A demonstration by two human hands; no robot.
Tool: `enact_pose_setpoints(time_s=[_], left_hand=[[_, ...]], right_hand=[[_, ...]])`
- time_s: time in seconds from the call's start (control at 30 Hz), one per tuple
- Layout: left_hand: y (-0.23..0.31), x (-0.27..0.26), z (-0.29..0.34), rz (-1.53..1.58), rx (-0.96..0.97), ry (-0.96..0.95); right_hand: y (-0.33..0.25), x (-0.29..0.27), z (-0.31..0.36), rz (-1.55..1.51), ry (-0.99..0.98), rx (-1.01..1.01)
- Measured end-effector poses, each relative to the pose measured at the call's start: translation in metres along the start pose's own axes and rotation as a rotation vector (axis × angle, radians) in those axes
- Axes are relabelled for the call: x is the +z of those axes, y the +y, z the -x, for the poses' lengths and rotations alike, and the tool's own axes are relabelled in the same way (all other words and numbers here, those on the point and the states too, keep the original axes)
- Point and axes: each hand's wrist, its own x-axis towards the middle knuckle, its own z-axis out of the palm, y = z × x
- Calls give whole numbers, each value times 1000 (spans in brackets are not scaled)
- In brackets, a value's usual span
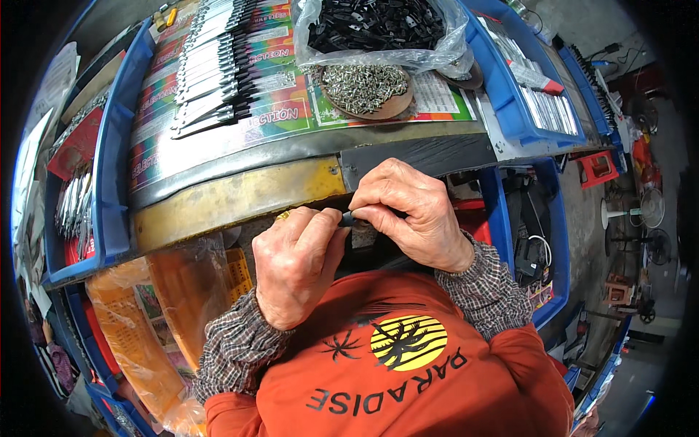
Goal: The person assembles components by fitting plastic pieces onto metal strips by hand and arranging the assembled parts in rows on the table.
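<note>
Both my hands meet just in front of the bench's near edge, fingers pinched together. In the fingertips of my left hand [295,251] is a small dark piece [348,218], mostly covered by the fingers. My right hand [411,211] pinches the same piece from the other side; its exact kind cannot be made out. Beyond them on the bench lies a long row of knife blades with black ends [211,76]. To its right, small metal pins [364,86] are heaped on a round brown board. Behind these, a clear plastic bag [306,47] holds many black parts [375,25].
Blue bins stand at the left [116,160] and far right [510,102], the latter holding stacked metal strips. Below the bench edge are an orange plastic-wrapped crate [124,313] and a blue bin [557,269] with black items. A red stool [598,169] stands on the floor.
</note>
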Motion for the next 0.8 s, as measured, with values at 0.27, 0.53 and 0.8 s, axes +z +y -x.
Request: enact_pose_setpoints(time_s=[0.27, 0.53, 0.8], left_hand=[[1, 5, 1, -80, 64, 34], [1, 7, 4, -80, 76, 16], [-2, 10, 5, -71, 125, 64]], right_hand=[[-6, 6, 5, 300, 49, -170], [-6, 9, 12, 455, 37, -294], [-4, 8, 23, 626, 12, -402]])
